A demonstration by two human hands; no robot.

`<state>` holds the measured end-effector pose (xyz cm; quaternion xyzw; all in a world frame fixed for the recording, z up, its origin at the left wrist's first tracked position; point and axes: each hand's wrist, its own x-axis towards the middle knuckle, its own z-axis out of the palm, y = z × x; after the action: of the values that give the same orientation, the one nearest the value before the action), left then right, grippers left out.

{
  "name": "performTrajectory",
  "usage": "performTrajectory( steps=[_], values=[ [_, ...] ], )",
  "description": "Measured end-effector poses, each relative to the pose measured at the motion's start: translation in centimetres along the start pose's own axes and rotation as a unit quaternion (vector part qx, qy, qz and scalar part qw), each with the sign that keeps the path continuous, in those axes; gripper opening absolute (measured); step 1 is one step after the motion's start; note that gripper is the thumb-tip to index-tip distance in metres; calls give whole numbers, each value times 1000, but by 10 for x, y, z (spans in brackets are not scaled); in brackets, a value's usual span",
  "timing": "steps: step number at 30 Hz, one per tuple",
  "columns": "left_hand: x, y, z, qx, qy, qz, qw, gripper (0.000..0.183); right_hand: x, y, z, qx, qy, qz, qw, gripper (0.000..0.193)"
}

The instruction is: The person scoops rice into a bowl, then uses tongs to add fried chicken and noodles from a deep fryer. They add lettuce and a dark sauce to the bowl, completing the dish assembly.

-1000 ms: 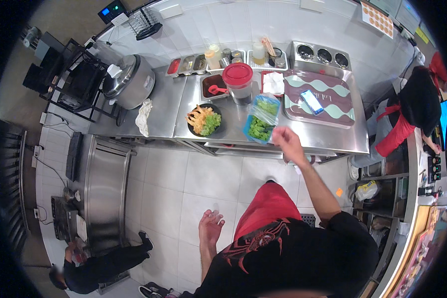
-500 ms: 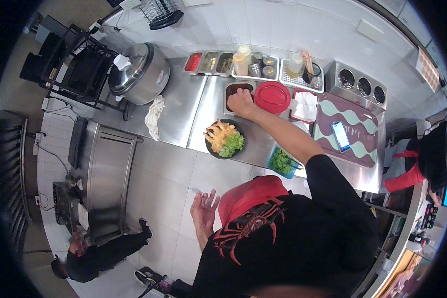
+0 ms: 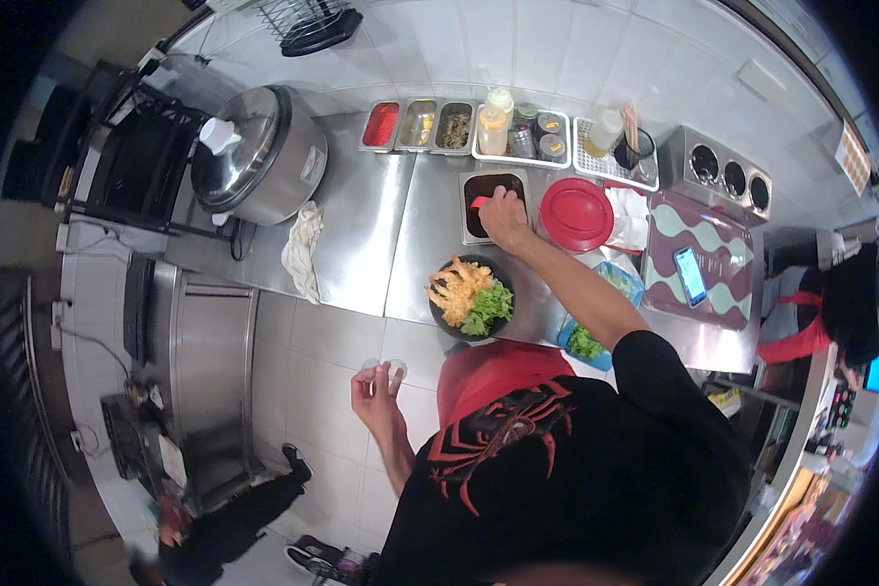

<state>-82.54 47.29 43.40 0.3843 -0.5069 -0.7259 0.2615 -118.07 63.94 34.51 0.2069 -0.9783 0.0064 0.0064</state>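
My right hand (image 3: 506,217) is over a square metal container (image 3: 473,237) of dark sauce, its fingers closed around a red utensil (image 3: 480,202) whose exact shape is partly covered. Out over the floor, left of my body, my left hand (image 3: 377,396) pinches a small clear plastic cup (image 3: 397,371); whether its lid is there too is hard to tell. Near the counter's front edge stands a dark bowl (image 3: 449,327) with fried battered pieces (image 3: 457,290) and green lettuce (image 3: 488,311). A round red lid (image 3: 576,215) lies right of the sauce container.
Metal tubs (image 3: 383,127) and a basket of bottles (image 3: 494,127) line the wall. To the right are a blue tub of greens (image 3: 584,342) and a patterned tray (image 3: 718,288) bearing a phone (image 3: 690,276). Leftward are a cloth (image 3: 303,249) and a large cooker (image 3: 293,161). Another person (image 3: 234,527) stands lower left.
In my right hand a red utensil now shows above the sauce. My left hand has shifted left and up, its fingers turned upward round the clear cup. The whole view has shifted slightly.
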Motion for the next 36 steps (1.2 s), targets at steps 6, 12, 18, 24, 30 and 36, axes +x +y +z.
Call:
performTrajectory(
  steps=[6, 12, 18, 24, 30, 36],
  values=[
    [124, 7, 42, 243, -103, 40, 964, 22, -13, 7, -6, 197, -166, 40, 965, 23],
    [209, -15, 131, 134, -276, 7, 952, 19, -32, 11, -12, 635, -171, 363, 660, 20],
    [238, -67, 208, 146, -342, -39, 928, 14, -70, -3, -28, 662, -3, 361, 656, 22],
    [225, -94, 259, 158, -393, -24, 906, 18, -80, -16, -67, 363, 138, 231, 892, 19],
    [207, -87, 275, 141, -375, -100, 911, 15, -74, -27, -82, 201, 126, 206, 949, 13],
    [206, -79, 276, 153, -380, -105, 906, 14, -78, -39, -97, 163, 83, 172, 968, 14]
  ],
)
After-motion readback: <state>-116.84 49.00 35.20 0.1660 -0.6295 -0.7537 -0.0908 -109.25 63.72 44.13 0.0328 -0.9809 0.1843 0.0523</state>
